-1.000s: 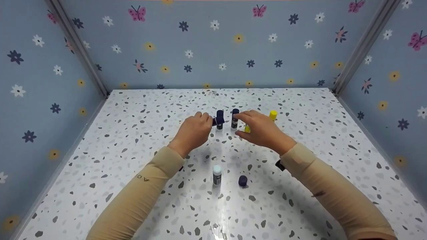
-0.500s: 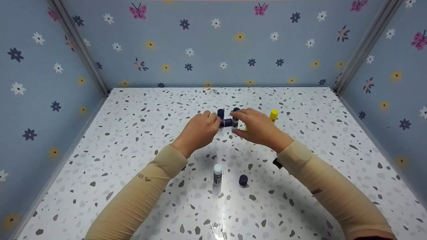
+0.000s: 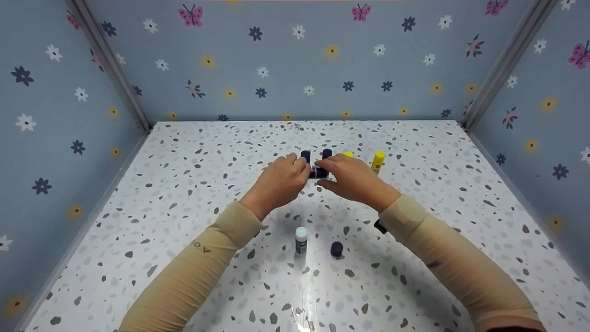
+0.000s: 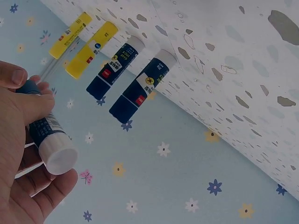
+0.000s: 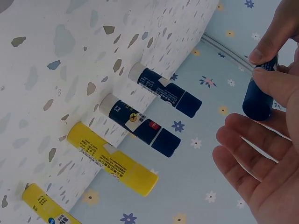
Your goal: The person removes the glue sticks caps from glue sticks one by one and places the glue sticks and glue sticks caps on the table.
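Observation:
A dark blue glue stick (image 3: 318, 172) lies level in the air between both hands over the middle of the table. My left hand (image 3: 300, 168) grips its body, and the white base (image 4: 57, 157) points out of my left hand (image 4: 23, 109). My right hand (image 3: 328, 172) pinches the dark cap end (image 5: 258, 98) between thumb and forefinger (image 5: 259, 56), its other fingers spread below. Just behind the hands two more blue sticks (image 3: 305, 155) (image 3: 327, 153) stand upright.
Two yellow glue sticks (image 3: 377, 160) (image 3: 348, 154) stand to the right of the blue ones. Nearer me stand a white-topped stick (image 3: 300, 240) and a loose dark cap (image 3: 336, 249). Flowered walls (image 3: 295, 60) close the speckled table (image 3: 184, 184) on three sides.
The left hand carried the blue stick to the right. The right hand moved left from the standing sticks and took hold of the stick's far end.

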A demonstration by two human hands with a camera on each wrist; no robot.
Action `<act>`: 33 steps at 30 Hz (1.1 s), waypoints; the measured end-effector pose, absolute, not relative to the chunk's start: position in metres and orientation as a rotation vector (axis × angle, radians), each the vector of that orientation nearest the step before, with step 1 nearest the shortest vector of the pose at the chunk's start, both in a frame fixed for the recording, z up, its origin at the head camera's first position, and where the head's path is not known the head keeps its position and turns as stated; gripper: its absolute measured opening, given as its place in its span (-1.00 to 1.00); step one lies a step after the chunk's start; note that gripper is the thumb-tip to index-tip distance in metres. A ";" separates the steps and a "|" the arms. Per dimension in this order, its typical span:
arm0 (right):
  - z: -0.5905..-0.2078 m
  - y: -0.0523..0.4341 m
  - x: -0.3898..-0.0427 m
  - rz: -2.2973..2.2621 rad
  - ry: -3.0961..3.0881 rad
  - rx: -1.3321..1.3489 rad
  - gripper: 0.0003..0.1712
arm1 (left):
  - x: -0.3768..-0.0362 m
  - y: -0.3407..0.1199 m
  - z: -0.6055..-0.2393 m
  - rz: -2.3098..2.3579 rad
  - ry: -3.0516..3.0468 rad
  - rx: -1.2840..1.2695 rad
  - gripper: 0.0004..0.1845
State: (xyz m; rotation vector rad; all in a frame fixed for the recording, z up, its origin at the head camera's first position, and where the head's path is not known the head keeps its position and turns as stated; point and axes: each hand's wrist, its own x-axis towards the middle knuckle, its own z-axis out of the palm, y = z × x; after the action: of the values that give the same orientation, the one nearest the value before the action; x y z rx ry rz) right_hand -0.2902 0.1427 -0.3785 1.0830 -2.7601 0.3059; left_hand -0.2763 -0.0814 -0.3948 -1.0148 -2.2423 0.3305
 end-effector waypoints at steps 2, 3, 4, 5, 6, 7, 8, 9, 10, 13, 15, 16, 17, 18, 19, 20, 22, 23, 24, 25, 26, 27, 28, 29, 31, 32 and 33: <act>-0.378 0.142 -0.290 0.301 -2.757 1.096 -0.53 | -0.276 -0.081 -0.394 0.331 -2.234 -1.018 -0.81; -0.377 0.142 -0.290 0.297 -2.755 1.101 -0.55 | -0.275 -0.081 -0.394 0.332 -2.229 -1.020 -0.81; -0.377 0.141 -0.290 0.299 -2.751 1.105 -0.56 | -0.275 -0.080 -0.394 0.333 -2.224 -1.022 -0.81; -0.377 0.141 -0.290 0.303 -2.748 1.109 -0.58 | -0.275 -0.080 -0.393 0.336 -2.218 -1.022 -0.81; -0.377 0.141 -0.290 0.309 -2.746 1.112 -0.60 | -0.275 -0.080 -0.393 0.336 -2.214 -1.024 -0.81; -0.377 0.141 -0.290 0.316 -2.742 1.114 -0.62 | -0.275 -0.080 -0.393 0.337 -2.211 -1.022 -0.81; -0.377 0.141 -0.290 0.327 -2.739 1.117 -0.63 | -0.275 -0.080 -0.393 0.338 -2.207 -1.020 -0.81; -0.378 0.141 -0.290 0.340 -2.736 1.119 -0.65 | -0.275 -0.080 -0.393 0.338 -2.205 -1.016 -0.81; -0.378 0.141 -0.290 0.351 -2.732 1.122 -0.66 | -0.276 -0.080 -0.393 0.334 -2.206 -1.011 -0.82; -0.378 0.142 -0.290 0.379 -2.723 1.129 -0.68 | -0.276 -0.079 -0.393 0.294 -2.230 -0.993 -0.82; -0.378 0.142 -0.290 0.391 -2.723 1.128 -0.69 | -0.277 -0.079 -0.393 0.264 -2.261 -0.977 -0.81; -0.377 0.142 -0.289 0.394 -2.725 1.124 -0.69 | -0.277 -0.078 -0.392 0.244 -2.279 -0.967 -0.80; -0.377 0.142 -0.289 0.397 -2.727 1.120 -0.69 | -0.277 -0.078 -0.392 0.225 -2.300 -0.957 -0.79; -0.377 0.142 -0.289 0.401 -2.728 1.117 -0.70 | -0.277 -0.077 -0.392 0.208 -2.324 -0.946 -0.78; -0.377 0.142 -0.289 0.403 -2.728 1.112 -0.70 | -0.278 -0.076 -0.392 0.191 -2.344 -0.934 -0.77; -0.377 0.143 -0.289 0.407 -2.728 1.108 -0.70 | -0.279 -0.076 -0.392 0.164 -2.364 -0.926 -0.76; -0.377 0.144 -0.288 0.422 -2.724 1.104 -0.70 | -0.280 -0.074 -0.392 0.106 -2.405 -0.907 -0.73; -0.377 0.144 -0.288 0.431 -2.719 1.106 -0.71 | -0.280 -0.074 -0.392 0.079 -2.424 -0.897 -0.72; -0.377 0.145 -0.287 0.438 -2.712 1.109 -0.71 | -0.281 -0.073 -0.393 0.050 -2.437 -0.887 -0.71; -0.378 0.145 -0.286 0.447 -2.709 1.111 -0.70 | -0.281 -0.073 -0.394 0.023 -2.446 -0.879 -0.71; -0.378 0.146 -0.286 0.457 -2.705 1.114 -0.70 | -0.281 -0.072 -0.394 0.001 -2.454 -0.870 -0.71; -0.378 0.146 -0.284 0.464 -2.704 1.116 -0.70 | -0.281 -0.072 -0.395 -0.009 -2.459 -0.859 -0.71; -0.378 0.146 -0.283 0.469 -2.704 1.116 -0.69 | -0.281 -0.071 -0.396 -0.016 -2.461 -0.851 -0.72; -0.378 0.146 -0.283 0.472 -2.707 1.114 -0.69 | -0.281 -0.070 -0.396 -0.017 -2.462 -0.845 -0.73; -0.378 0.147 -0.281 0.480 -2.718 1.105 -0.68 | -0.280 -0.068 -0.396 -0.007 -2.463 -0.833 -0.75; -0.378 0.147 -0.280 0.482 -2.722 1.099 -0.67 | -0.280 -0.066 -0.397 0.006 -2.463 -0.827 -0.75; -0.378 0.146 -0.279 0.484 -2.725 1.094 -0.67 | -0.280 -0.065 -0.397 0.023 -2.461 -0.819 -0.76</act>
State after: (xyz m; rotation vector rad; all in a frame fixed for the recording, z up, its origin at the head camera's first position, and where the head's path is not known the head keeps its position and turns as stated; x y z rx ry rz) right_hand -0.2792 0.1464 -0.3776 1.0939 -2.7251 0.4837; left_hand -0.2798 -0.0650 -0.3966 -0.8192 -2.4609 0.0233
